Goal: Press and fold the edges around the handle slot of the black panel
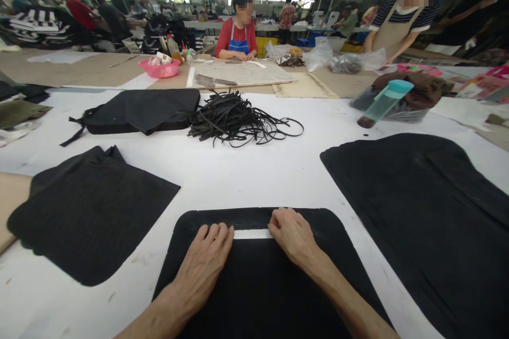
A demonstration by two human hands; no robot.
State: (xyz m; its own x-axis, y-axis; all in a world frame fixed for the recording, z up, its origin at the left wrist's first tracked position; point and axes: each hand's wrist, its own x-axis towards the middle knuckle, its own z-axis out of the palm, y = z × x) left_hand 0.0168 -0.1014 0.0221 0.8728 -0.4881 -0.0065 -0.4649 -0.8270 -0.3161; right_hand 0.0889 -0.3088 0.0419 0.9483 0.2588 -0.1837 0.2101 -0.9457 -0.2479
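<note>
Two hands press flat on a black fabric panel [254, 286] lying at the near edge of the white worktop [254, 175]. The left hand [204, 259] lies palm down, fingers together and extended, holding nothing; its fingertips touch the left end of a white strip [252, 233] that runs across the panel. The right hand [292, 235] is loosely curled, knuckles up, resting on the strip's right end. More black panels lie to the left [91, 212] and right [429, 212]. Toward the far edge sit a tangle of black straps [238, 119], a folded black piece [139, 111] and a tilted teal-capped bottle [384, 101].
</note>
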